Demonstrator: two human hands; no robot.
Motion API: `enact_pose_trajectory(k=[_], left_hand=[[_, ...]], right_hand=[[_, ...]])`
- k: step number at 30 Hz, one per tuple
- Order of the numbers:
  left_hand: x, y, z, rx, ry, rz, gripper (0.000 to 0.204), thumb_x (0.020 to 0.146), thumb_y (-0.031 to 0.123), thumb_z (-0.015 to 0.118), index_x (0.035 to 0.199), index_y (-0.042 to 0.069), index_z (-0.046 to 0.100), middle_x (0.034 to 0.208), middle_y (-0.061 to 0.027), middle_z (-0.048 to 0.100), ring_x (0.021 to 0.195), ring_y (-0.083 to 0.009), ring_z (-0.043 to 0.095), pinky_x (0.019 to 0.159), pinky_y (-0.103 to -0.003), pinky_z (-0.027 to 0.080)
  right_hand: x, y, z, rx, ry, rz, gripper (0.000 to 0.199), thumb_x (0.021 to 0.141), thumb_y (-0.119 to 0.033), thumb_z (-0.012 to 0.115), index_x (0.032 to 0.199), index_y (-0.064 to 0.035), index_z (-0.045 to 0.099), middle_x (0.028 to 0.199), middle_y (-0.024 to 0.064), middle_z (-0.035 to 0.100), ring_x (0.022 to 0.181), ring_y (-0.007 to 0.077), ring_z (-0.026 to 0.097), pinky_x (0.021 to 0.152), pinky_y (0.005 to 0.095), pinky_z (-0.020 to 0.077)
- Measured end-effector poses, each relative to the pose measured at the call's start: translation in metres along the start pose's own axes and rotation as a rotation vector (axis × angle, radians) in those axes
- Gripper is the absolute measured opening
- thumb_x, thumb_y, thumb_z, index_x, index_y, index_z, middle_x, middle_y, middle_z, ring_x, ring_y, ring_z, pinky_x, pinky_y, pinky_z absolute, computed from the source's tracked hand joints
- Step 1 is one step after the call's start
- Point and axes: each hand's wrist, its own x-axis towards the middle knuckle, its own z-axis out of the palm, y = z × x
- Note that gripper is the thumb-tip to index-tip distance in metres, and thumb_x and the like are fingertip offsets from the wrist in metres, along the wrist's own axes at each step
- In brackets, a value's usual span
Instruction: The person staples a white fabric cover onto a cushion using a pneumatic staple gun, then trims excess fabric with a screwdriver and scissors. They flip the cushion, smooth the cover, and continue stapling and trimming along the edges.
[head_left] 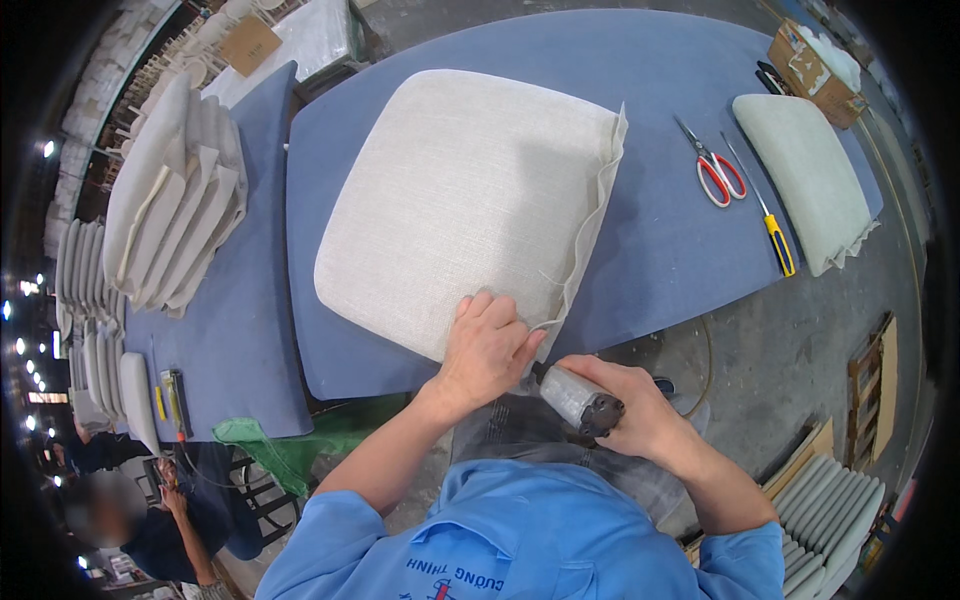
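Cushion of cream woven fabric is resting under the pinching left hand; right hand is gripping a grey cylindrical tool, perhaps risking tears by slipping.

Grey floor; two blue-covered tables; wooden pallet at right; small bright lights at far left

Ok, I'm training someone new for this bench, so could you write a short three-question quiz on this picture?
1. Open: What is the left hand touching?
2. True or false: The right hand is empty.
3. Multiple choice: What colours are the handles of the scissors? a) green and black; b) red and white; c) blue.

Key:
1. The large pale cushion, at its near edge.
2. False; it holds a metal-bodied tool.
3. b
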Motion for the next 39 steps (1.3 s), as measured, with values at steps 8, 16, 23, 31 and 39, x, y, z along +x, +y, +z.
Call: enact_pose_trajectory(k=[8,16,23,31,39], left_hand=[[-0.001,-0.004,-0.004,-0.024,0.009,0.005,0.029,0.085,0.014,0.085,0.07,0.008,0.061,0.085,-0.0069,0.052,0.083,-0.0297,0.051,0.078,-0.044,0.039],[-0.001,-0.003,-0.002,-0.011,0.007,0.0,0.029,0.084,0.015,0.085,0.069,0.009,0.061,0.085,-0.0067,0.052,0.083,-0.0292,0.051,0.078,-0.044,0.04],[-0.002,-0.004,-0.003,-0.022,-0.014,-0.005,0.029,0.084,0.017,0.085,0.069,0.009,0.062,0.084,-0.0063,0.051,0.083,-0.0292,0.051,0.078,-0.043,0.039],[0.002,0.0,-0.001,-0.041,-0.02,-0.008,0.028,0.086,0.017,0.084,0.07,0.009,0.062,0.085,-0.0077,0.053,0.084,-0.0303,0.052,0.08,-0.044,0.04],[0.013,0.015,-0.02,0.039,-0.1,-0.027,0.027,0.086,0.02,0.084,0.075,0.007,0.063,0.09,-0.0092,0.053,0.087,-0.0314,0.053,0.08,-0.044,0.041]], right_hand=[[-0.013,0.018,0.0,0.092,0.135,-0.089,0.069,0.082,-0.009,0.089,0.146,-0.005,0.065,0.127,0.0182,0.076,0.115,0.0345,0.076,0.1,0.0401,0.0585],[-0.004,0.017,-0.002,0.071,0.092,-0.061,0.069,0.08,-0.008,0.089,0.144,-0.0055,0.066,0.127,0.0182,0.077,0.115,0.0354,0.076,0.099,0.041,0.0591],[0.001,0.012,-0.002,0.1,0.062,-0.004,0.07,0.077,-0.004,0.087,0.144,-0.0054,0.065,0.125,0.0186,0.077,0.115,0.0366,0.076,0.098,0.0414,0.059],[0.003,0.0,-0.004,0.086,0.032,0.026,0.062,0.081,-0.004,0.085,0.141,-0.0058,0.065,0.122,0.0182,0.077,0.113,0.0354,0.076,0.097,0.0409,0.0588],[-0.01,0.019,-0.008,0.089,0.164,-0.09,0.068,0.081,-0.01,0.092,0.144,-0.0053,0.066,0.124,0.0183,0.077,0.113,0.0339,0.076,0.098,0.04,0.059]])
